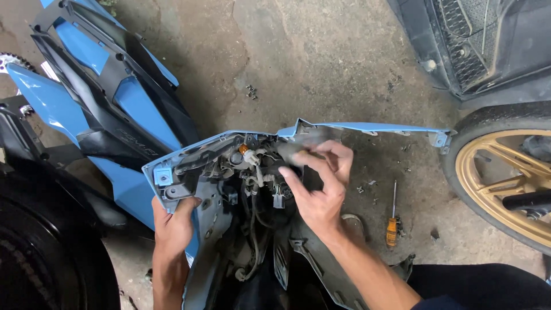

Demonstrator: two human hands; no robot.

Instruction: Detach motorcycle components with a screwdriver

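The left hand clamps the blue fairing panel's edge, propped inside-up over the concrete floor, while the right hand pinches its still-attached wiring; loose screws suggest dismantling is partly done.

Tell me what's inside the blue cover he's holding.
Inside the blue cover: grey wires, an orange bulb and plugs. The right hand hides the middle part.

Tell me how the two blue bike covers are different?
The blue cover in the hands is flipped over, showing wires and an orange bulb; the blue cover on the floor shows its smooth outside. The left hand grips the first; nobody touches the second. Both are light blue.
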